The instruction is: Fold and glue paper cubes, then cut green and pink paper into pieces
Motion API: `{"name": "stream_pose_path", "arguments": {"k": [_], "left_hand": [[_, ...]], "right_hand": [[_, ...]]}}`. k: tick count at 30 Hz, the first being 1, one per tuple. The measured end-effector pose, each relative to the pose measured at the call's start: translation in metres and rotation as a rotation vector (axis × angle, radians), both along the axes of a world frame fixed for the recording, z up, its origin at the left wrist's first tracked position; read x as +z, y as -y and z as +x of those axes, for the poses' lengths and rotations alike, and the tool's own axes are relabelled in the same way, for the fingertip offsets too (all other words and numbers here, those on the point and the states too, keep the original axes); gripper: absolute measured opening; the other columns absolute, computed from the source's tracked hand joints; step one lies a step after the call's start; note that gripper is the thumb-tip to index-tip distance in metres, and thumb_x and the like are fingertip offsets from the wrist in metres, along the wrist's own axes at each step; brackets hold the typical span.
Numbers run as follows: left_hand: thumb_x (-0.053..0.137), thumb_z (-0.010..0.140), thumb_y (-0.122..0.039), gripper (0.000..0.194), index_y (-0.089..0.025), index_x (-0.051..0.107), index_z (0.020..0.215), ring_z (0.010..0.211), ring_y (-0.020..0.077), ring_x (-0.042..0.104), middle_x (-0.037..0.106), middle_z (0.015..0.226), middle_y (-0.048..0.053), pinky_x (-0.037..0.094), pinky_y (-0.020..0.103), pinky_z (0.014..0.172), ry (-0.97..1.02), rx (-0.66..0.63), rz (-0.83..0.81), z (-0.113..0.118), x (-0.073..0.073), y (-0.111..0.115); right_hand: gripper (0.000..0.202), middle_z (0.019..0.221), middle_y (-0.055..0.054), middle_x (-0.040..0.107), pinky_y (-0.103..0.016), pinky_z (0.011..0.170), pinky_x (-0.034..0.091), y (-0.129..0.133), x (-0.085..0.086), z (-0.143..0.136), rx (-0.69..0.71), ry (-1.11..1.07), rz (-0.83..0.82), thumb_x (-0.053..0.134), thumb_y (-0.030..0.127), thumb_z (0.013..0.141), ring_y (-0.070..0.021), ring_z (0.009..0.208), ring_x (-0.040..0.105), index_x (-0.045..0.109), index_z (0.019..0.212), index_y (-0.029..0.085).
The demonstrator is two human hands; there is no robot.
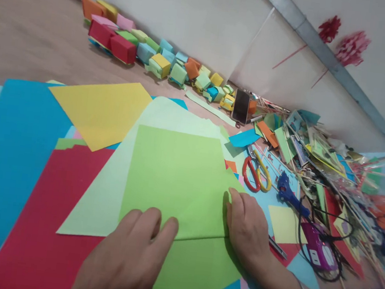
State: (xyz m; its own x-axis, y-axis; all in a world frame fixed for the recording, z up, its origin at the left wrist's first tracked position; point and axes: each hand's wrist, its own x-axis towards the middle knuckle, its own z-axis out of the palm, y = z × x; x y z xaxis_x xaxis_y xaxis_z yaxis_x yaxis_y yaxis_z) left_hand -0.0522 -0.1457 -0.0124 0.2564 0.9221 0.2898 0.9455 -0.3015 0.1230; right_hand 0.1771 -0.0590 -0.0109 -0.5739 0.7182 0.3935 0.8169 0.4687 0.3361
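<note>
A bright green sheet (pixel 174 179) lies over a pale green sheet (pixel 103 199), with a fold line running across it near my hands. My left hand (pixel 131 253) rests at the lower left of the green sheet, fingers bent and pressed on the paper beside the fold. At the sheet's right edge, my right hand (pixel 246 225) has its fingers curled together against the paper, its fingertips partly hidden. Below the fold, more bright green paper (pixel 195 270) extends toward me. A red sheet (pixel 65 195) lies under the pale green one.
Yellow paper (pixel 102 111) and blue paper (pixel 22 143) lie left. Scissors (pixel 257 170), a blue glue gun (pixel 289 192), a cutter (pixel 277 248) and a cable (pixel 332 225) are right. Small paper boxes (pixel 123 48) and a phone (pixel 241 106) stand or lie behind.
</note>
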Motion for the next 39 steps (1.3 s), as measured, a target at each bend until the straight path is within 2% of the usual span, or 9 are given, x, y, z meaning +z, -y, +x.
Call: {"name": "stream_pose_path", "arguments": {"k": [4, 8, 11, 14, 18, 25, 32, 36, 39], "left_hand": [[0.043, 0.089, -0.001, 0.038, -0.015, 0.068, 0.114, 0.080, 0.0217, 0.055, 0.066, 0.087, 0.007, 0.045, 0.036, 0.069, -0.048, -0.190, 0.070, 0.006, 0.006, -0.003], [0.047, 0.088, -0.003, 0.034, -0.011, 0.073, 0.107, 0.087, 0.0246, 0.056, 0.069, 0.096, 0.011, 0.045, 0.037, 0.073, -0.132, -0.185, 0.100, 0.021, 0.011, 0.004], [0.056, 0.094, -0.028, 0.031, -0.009, 0.074, 0.110, 0.101, 0.0283, 0.054, 0.068, 0.109, 0.015, 0.046, 0.039, 0.085, -0.145, -0.174, 0.169, 0.037, 0.010, 0.009], [0.059, 0.087, -0.061, 0.066, -0.017, 0.060, 0.136, 0.087, 0.0255, 0.053, 0.067, 0.106, 0.013, 0.047, 0.037, 0.070, -0.116, -0.165, 0.132, 0.055, 0.005, 0.007], [0.064, 0.072, -0.076, 0.079, -0.026, 0.062, 0.134, 0.082, 0.0247, 0.049, 0.067, 0.100, 0.010, 0.043, 0.036, 0.062, -0.140, -0.054, 0.043, 0.076, 0.003, -0.001], [0.056, 0.094, -0.049, 0.049, -0.011, 0.068, 0.123, 0.110, 0.0282, 0.048, 0.066, 0.120, 0.012, 0.041, 0.042, 0.083, -0.154, -0.121, 0.164, 0.044, 0.002, 0.012], [0.048, 0.097, -0.034, 0.044, -0.004, 0.063, 0.125, 0.102, 0.0355, 0.058, 0.064, 0.127, 0.022, 0.041, 0.045, 0.072, -0.238, -0.114, 0.266, -0.022, -0.004, 0.041], [0.051, 0.095, -0.031, 0.041, -0.005, 0.060, 0.125, 0.112, 0.0385, 0.057, 0.061, 0.134, 0.023, 0.044, 0.047, 0.083, -0.092, -0.037, 0.311, -0.018, 0.006, 0.032], [0.040, 0.100, -0.034, 0.046, -0.002, 0.057, 0.129, 0.126, 0.0321, 0.054, 0.064, 0.132, 0.019, 0.042, 0.043, 0.101, 0.015, -0.202, 0.283, 0.004, 0.005, 0.017]], "right_hand": [[0.030, 0.090, -0.009, 0.062, -0.032, 0.066, 0.040, -0.002, -0.004, 0.002, -0.025, -0.007, -0.108, 0.036, 0.007, 0.097, -0.0209, 0.076, 0.051, 0.058, 0.115, 0.015], [0.030, 0.100, -0.011, 0.062, -0.033, 0.070, 0.042, -0.004, -0.006, 0.001, -0.021, -0.014, -0.123, 0.040, 0.009, 0.096, -0.0225, 0.082, 0.051, 0.057, 0.119, 0.015], [0.030, 0.101, -0.012, 0.062, -0.034, 0.071, 0.041, -0.005, -0.006, 0.001, -0.007, -0.030, -0.109, 0.040, 0.010, 0.096, -0.0223, 0.082, 0.051, 0.058, 0.119, 0.013], [0.030, 0.102, -0.012, 0.062, -0.033, 0.071, 0.042, -0.005, -0.007, 0.001, 0.002, -0.044, -0.122, 0.039, 0.012, 0.097, -0.0226, 0.083, 0.051, 0.059, 0.119, 0.013], [0.029, 0.103, -0.012, 0.062, -0.033, 0.072, 0.043, -0.006, -0.007, 0.003, 0.005, -0.042, -0.143, 0.039, 0.013, 0.098, -0.0233, 0.086, 0.052, 0.060, 0.118, 0.013], [0.030, 0.101, -0.011, 0.064, -0.033, 0.068, 0.041, -0.007, -0.007, 0.003, 0.000, -0.062, -0.116, 0.037, 0.013, 0.098, -0.0223, 0.081, 0.052, 0.062, 0.114, 0.015], [0.029, 0.100, -0.011, 0.063, -0.035, 0.068, 0.039, -0.009, -0.012, 0.003, -0.026, -0.091, -0.155, 0.038, 0.015, 0.099, -0.0232, 0.082, 0.051, 0.063, 0.113, 0.016], [0.030, 0.098, -0.011, 0.063, -0.034, 0.067, 0.038, -0.007, -0.012, 0.001, -0.018, -0.049, -0.105, 0.037, 0.014, 0.099, -0.0227, 0.081, 0.051, 0.064, 0.111, 0.016], [0.031, 0.100, -0.012, 0.064, -0.034, 0.066, 0.039, -0.010, -0.013, 0.000, -0.012, -0.039, -0.079, 0.036, 0.013, 0.099, -0.0228, 0.081, 0.051, 0.065, 0.111, 0.014]]}}
